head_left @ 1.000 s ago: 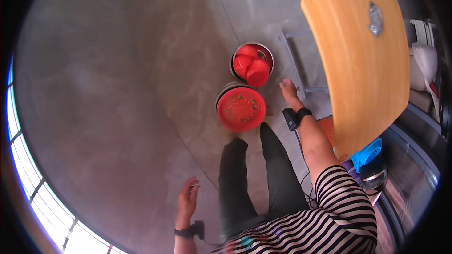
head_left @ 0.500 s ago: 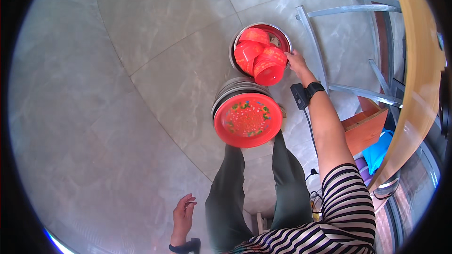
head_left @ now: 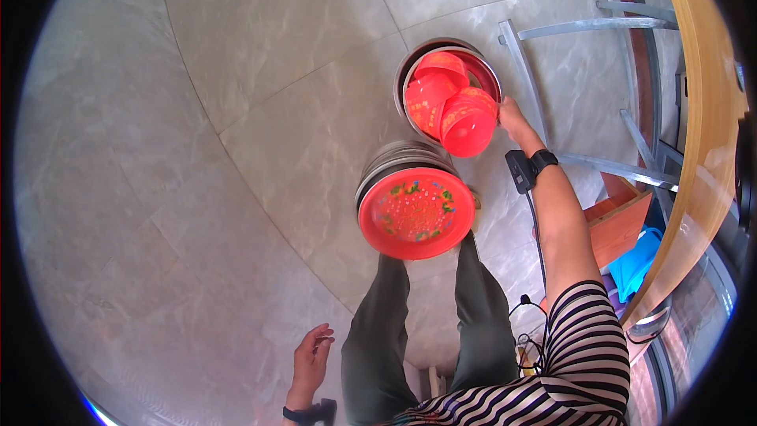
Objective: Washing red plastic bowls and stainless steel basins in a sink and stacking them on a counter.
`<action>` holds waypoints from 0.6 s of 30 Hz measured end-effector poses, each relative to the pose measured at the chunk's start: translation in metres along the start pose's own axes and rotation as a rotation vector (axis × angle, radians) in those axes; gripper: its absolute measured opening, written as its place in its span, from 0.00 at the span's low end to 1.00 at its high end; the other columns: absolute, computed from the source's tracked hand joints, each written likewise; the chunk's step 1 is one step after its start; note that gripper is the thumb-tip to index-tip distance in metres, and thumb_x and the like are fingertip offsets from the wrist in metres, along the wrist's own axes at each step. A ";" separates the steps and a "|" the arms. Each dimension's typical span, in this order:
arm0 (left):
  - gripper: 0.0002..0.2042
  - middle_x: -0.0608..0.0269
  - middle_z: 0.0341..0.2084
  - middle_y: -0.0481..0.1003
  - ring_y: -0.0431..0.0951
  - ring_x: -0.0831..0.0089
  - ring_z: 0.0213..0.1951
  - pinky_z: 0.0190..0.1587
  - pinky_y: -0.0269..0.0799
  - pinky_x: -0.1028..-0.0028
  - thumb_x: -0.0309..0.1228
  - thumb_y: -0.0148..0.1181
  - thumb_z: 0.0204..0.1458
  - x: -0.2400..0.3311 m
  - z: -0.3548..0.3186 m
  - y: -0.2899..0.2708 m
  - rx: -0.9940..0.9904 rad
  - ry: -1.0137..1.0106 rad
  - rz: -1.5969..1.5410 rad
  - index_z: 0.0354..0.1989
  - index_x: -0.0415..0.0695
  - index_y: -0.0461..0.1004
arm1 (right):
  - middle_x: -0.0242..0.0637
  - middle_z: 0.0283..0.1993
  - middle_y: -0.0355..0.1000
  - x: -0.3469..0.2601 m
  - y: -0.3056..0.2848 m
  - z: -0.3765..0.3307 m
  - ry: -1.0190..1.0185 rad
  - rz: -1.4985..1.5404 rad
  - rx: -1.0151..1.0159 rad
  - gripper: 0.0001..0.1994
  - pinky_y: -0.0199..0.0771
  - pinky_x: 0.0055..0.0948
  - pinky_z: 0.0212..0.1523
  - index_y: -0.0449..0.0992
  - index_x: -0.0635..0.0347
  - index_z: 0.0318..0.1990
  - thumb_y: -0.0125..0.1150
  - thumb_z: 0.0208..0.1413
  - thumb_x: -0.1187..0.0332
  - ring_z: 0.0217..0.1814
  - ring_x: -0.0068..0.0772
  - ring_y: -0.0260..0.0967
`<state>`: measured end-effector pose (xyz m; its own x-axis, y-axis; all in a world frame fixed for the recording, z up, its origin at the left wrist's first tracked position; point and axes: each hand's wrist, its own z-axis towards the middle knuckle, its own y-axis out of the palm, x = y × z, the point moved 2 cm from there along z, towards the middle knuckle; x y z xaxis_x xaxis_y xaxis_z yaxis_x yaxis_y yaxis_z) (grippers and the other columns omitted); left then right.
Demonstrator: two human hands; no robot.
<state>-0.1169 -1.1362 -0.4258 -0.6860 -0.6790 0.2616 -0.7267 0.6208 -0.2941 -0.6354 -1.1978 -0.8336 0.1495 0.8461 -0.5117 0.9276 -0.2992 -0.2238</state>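
Note:
Ahead of me, a round metal basin (head_left: 494, 79) with a red inside holds several red plastic bowls (head_left: 469, 122) with a yellow pattern. My right hand (head_left: 514, 117) grips this basin's right rim. A second, darker rim shows behind it on the far side, so it seems to sit over another basin (head_left: 400, 79). Closer in, at my feet, stands a stack of metal basins (head_left: 398, 156), topped by a red basin or tray (head_left: 418, 217) with a flower pattern. My left hand (head_left: 312, 356) hovers low beside my left leg, fingers loosely bent and apart, nothing visible in it.
On the right are a grey metal frame (head_left: 527, 83), a curved wooden tabletop edge (head_left: 698, 150), an open wooden drawer or box (head_left: 619, 225) and a blue bag (head_left: 633, 267). A black cable (head_left: 540, 237) hangs from my right wrist. Grey tiled floor (head_left: 197, 213) spreads to the left.
My right hand and the basin of bowls have shifted right and slightly nearer, exposing a rim behind it. My left hand stays almost where it was.

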 end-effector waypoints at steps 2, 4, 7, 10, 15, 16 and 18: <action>0.16 0.55 0.44 0.75 0.77 0.70 0.44 0.48 0.72 0.73 0.20 0.49 0.58 0.003 0.000 0.005 0.000 0.001 0.001 0.55 0.38 0.67 | 0.38 0.30 0.73 0.003 0.001 0.002 -0.032 0.012 -0.040 0.14 0.68 0.31 0.27 0.75 0.64 0.42 0.55 0.54 0.64 0.29 0.29 0.70; 0.16 0.55 0.44 0.75 0.77 0.70 0.44 0.48 0.72 0.73 0.20 0.49 0.58 0.004 0.000 0.009 -0.003 0.004 0.006 0.55 0.38 0.67 | 0.31 0.30 0.72 0.009 0.002 0.008 -0.042 0.028 -0.016 0.10 0.61 0.25 0.25 0.75 0.57 0.39 0.54 0.55 0.62 0.24 0.21 0.64; 0.16 0.55 0.43 0.75 0.77 0.70 0.43 0.47 0.72 0.73 0.20 0.49 0.58 0.002 0.002 0.010 -0.009 -0.001 -0.002 0.55 0.38 0.67 | 0.33 0.32 0.74 0.015 0.005 0.018 -0.104 0.034 0.091 0.11 0.65 0.25 0.26 0.76 0.58 0.41 0.54 0.56 0.63 0.26 0.21 0.67; 0.16 0.54 0.43 0.75 0.77 0.70 0.43 0.47 0.72 0.73 0.20 0.49 0.57 0.001 0.003 0.008 -0.008 0.014 0.026 0.55 0.38 0.67 | 0.39 0.34 0.76 0.015 0.009 0.010 0.017 0.243 0.056 0.13 0.75 0.36 0.35 0.75 0.65 0.43 0.53 0.55 0.67 0.35 0.31 0.74; 0.16 0.55 0.43 0.75 0.77 0.70 0.43 0.47 0.72 0.73 0.20 0.49 0.58 0.015 -0.008 0.004 0.007 0.043 0.035 0.55 0.37 0.67 | 0.39 0.33 0.76 -0.023 0.009 -0.026 -0.019 0.242 -0.016 0.12 0.77 0.36 0.36 0.75 0.65 0.43 0.51 0.55 0.69 0.34 0.33 0.75; 0.16 0.55 0.43 0.75 0.77 0.70 0.43 0.47 0.72 0.73 0.20 0.49 0.58 0.020 -0.012 0.004 0.003 0.046 0.036 0.55 0.37 0.67 | 0.40 0.33 0.76 -0.027 0.003 -0.030 -0.042 0.213 -0.015 0.12 0.76 0.35 0.35 0.75 0.65 0.43 0.51 0.55 0.69 0.33 0.33 0.75; 0.16 0.55 0.42 0.75 0.77 0.71 0.43 0.47 0.72 0.74 0.21 0.50 0.58 0.030 -0.019 0.005 -0.003 0.091 -0.001 0.55 0.37 0.67 | 0.34 0.30 0.75 -0.034 -0.006 -0.041 -0.075 0.234 0.015 0.11 0.71 0.30 0.30 0.76 0.60 0.42 0.53 0.56 0.67 0.28 0.26 0.71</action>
<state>-0.1415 -1.1461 -0.4024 -0.6860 -0.6408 0.3446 -0.7270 0.6219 -0.2910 -0.6321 -1.2063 -0.7807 0.3329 0.7182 -0.6110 0.8657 -0.4897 -0.1040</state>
